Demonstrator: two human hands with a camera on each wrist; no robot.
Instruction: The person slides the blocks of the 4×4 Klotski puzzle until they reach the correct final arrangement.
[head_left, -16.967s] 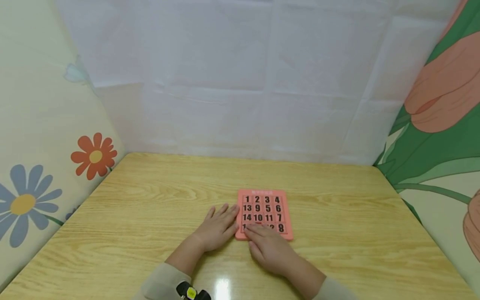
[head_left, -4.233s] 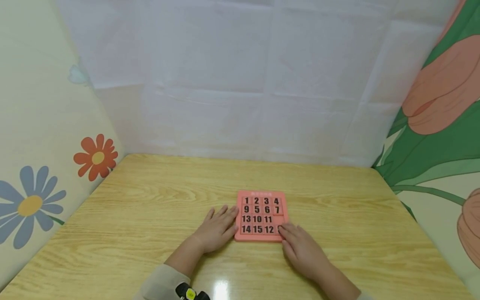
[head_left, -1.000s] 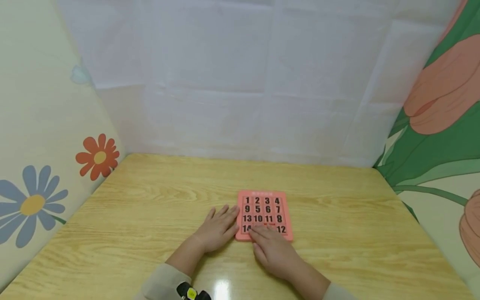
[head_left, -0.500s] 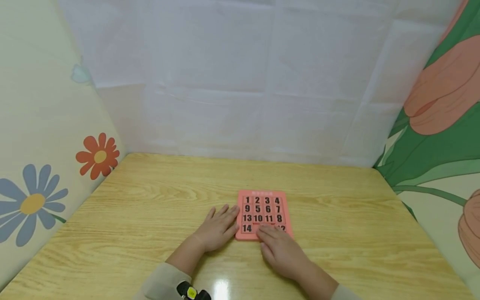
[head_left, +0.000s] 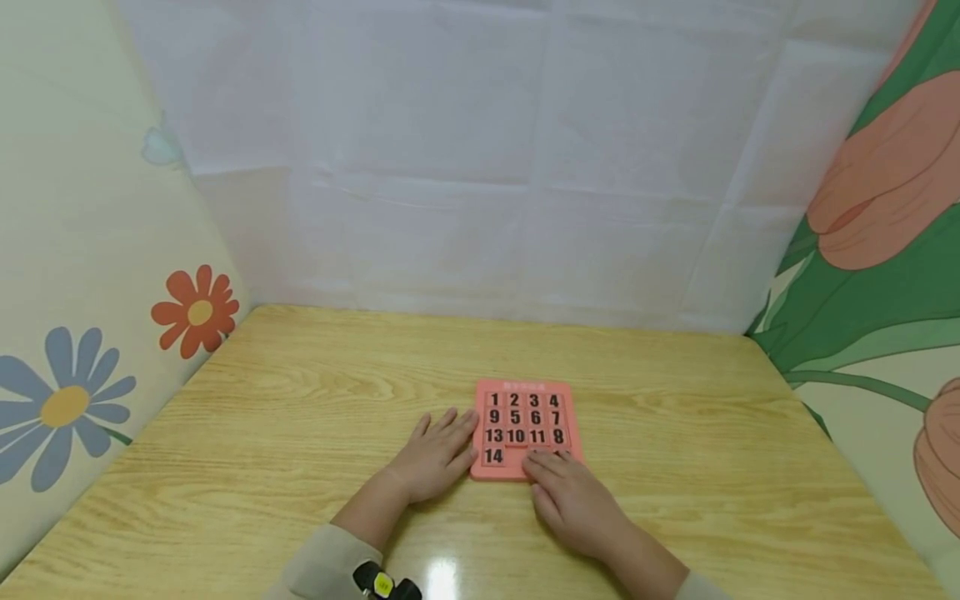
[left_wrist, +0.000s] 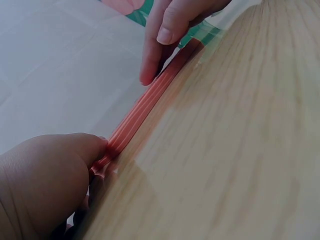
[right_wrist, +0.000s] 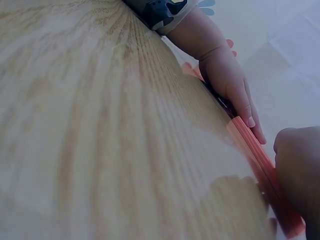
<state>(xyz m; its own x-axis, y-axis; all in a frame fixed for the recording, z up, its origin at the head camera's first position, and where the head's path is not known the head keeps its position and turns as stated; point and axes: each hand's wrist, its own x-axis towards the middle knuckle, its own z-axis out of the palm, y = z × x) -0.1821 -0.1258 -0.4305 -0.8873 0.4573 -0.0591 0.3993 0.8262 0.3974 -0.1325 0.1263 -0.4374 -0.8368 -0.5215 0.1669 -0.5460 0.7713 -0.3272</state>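
Observation:
A pink number slide puzzle [head_left: 572, 417] lies flat on the wooden table. My left hand [head_left: 435, 458] rests beside its left edge, fingers spread and fingertips at the frame; in the left wrist view the thumb reaches the puzzle's side [left_wrist: 145, 102]. Over the bottom row, my right hand [head_left: 573, 504] presses its fairly straight fingertips on the tiles at the right, mostly hiding them. An empty slot [head_left: 516, 457] shows just right of tile 14 [head_left: 493, 457]. The rows above read 1 2 3 4, 9 5 6 7 and 13 10 11 8.
The wooden table [head_left: 315, 375] stretches around the puzzle. A white cloth [head_left: 450, 167] hangs behind it, with flower-patterned walls [head_left: 82, 233] at both sides. A black strap with a yellow piece [head_left: 385, 585] is at the left sleeve.
Since one second ago, my right hand has slid right along the bottom row, uncovering the slot beside 14. Earlier, 8 moved up and 12 moved right. The left hand has stayed put.

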